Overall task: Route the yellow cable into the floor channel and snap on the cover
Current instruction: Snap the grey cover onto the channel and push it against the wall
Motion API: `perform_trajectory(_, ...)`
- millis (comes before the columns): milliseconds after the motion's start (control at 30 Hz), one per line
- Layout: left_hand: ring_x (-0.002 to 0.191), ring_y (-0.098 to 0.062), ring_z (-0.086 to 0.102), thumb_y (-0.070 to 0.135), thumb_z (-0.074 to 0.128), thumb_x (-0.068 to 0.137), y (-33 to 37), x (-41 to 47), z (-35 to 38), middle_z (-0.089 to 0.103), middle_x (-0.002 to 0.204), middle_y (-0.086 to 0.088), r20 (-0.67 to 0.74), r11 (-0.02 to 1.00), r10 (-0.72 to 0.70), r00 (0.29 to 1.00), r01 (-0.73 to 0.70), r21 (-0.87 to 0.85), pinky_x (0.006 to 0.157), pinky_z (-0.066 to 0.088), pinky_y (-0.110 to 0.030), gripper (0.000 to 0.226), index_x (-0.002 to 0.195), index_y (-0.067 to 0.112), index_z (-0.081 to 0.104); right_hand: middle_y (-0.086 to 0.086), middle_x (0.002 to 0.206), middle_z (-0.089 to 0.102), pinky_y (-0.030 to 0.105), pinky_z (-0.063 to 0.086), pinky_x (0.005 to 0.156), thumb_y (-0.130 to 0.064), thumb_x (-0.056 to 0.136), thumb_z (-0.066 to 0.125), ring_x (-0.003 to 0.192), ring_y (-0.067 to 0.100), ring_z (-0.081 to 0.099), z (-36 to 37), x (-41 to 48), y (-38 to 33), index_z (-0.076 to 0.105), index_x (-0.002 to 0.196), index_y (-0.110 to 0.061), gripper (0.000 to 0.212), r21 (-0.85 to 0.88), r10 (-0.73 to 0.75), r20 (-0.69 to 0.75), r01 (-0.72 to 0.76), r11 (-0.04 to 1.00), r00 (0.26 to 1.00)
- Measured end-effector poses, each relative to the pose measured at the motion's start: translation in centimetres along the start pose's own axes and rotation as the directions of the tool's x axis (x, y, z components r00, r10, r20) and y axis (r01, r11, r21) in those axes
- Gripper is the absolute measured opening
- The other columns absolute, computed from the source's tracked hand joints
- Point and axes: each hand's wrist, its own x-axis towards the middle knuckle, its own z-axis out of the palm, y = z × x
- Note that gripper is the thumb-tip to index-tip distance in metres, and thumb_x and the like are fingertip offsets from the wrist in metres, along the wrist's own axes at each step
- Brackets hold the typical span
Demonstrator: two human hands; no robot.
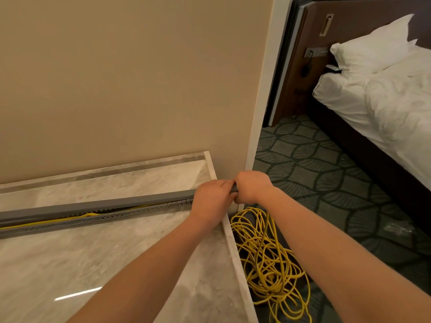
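A long grey floor channel (93, 220) with slotted sides lies across the marble floor from the left edge to the wall corner. A grey cover (98, 205) rests tilted along its far side, leaving the channel partly uncovered. A length of yellow cable (77, 216) shows inside the channel. The rest of the yellow cable lies in a loose tangled coil (268, 259) on the carpet. My left hand (211, 201) and my right hand (250, 186) are side by side, both closed on the cover's right end at the corner.
A beige wall (128, 78) stands right behind the channel. The marble floor (93, 264) ends at a pale raised border (235, 248), with patterned green carpet (326, 183) beyond. A bed (384, 101) with white linen fills the right side.
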Motion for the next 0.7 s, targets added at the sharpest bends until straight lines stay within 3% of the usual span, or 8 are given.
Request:
perform_trajectory(100, 0.107, -0.021, 0.055, 0.042, 0.049, 0.094, -0.8, -0.3, -0.2, 0.064, 0.11, 0.0, 0.027, 0.999, -0.042, 0.999, 0.042, -0.003, 0.083, 0.045, -0.035, 0.033, 0.116, 0.019, 0.059, -0.002, 0.062, 0.046, 0.03, 0.044, 0.06, -0.033, 0.08, 0.06, 0.067, 0.023, 0.053, 0.5, -0.1, -0.1, 0.055, 0.076, -0.018, 0.016, -0.053, -0.013, -0.036, 0.011, 0.999, 0.999)
perform_trajectory(200, 0.113, -0.023, 0.048, 0.042, 0.045, 0.097, -1.3, -0.8, 0.1, 0.059, 0.117, -0.003, 0.049, 0.996, 0.009, 0.999, -0.014, 0.093, 0.091, 0.039, -0.034, 0.036, 0.119, 0.017, 0.055, -0.003, 0.063, 0.046, 0.03, 0.045, 0.06, -0.033, 0.081, 0.06, 0.067, 0.023, 0.054, 0.6, -0.1, -0.3, 0.059, 0.079, -0.017, 0.016, -0.092, -0.035, -0.047, 0.031, 0.995, 0.998)
perform_trajectory(333, 0.111, -0.027, 0.049, 0.038, 0.046, 0.097, -1.3, -0.8, 0.3, 0.058, 0.118, -0.007, 0.058, 0.991, 0.037, 0.998, -0.044, 0.128, 0.09, 0.039, -0.036, 0.035, 0.12, 0.013, 0.054, -0.001, 0.072, 0.055, 0.03, 0.046, 0.06, -0.031, 0.081, 0.059, 0.077, 0.026, 0.065, 0.7, -0.1, -0.4, 0.067, 0.086, -0.017, 0.017, -0.11, -0.045, -0.068, 0.037, 0.993, 0.997)
perform_trajectory(500, 0.112, -0.025, 0.048, 0.038, 0.044, 0.098, -1.3, -0.8, 0.3, 0.057, 0.12, -0.005, 0.069, 0.995, 0.022, 0.997, -0.029, 0.1, 0.091, 0.039, -0.036, 0.036, 0.124, 0.015, 0.052, 0.003, 0.083, 0.068, 0.031, 0.047, 0.061, -0.031, 0.081, 0.058, 0.08, 0.026, 0.067, 0.9, -0.3, -0.3, 0.067, 0.09, -0.017, 0.018, -0.119, -0.058, -0.081, 0.049, 0.992, 0.995)
perform_trajectory(700, 0.104, -0.026, 0.053, 0.037, 0.051, 0.095, -1.2, -0.9, 0.5, 0.062, 0.111, -0.006, 0.034, 0.989, 0.043, 0.998, -0.048, 0.143, 0.086, 0.044, -0.037, 0.033, 0.118, 0.013, 0.057, 0.001, 0.076, 0.064, 0.031, 0.048, 0.06, -0.031, 0.081, 0.057, 0.074, 0.026, 0.065, 1.3, -0.5, -0.2, 0.066, 0.086, -0.018, 0.017, -0.139, -0.078, -0.12, 0.061, 0.988, 0.99)
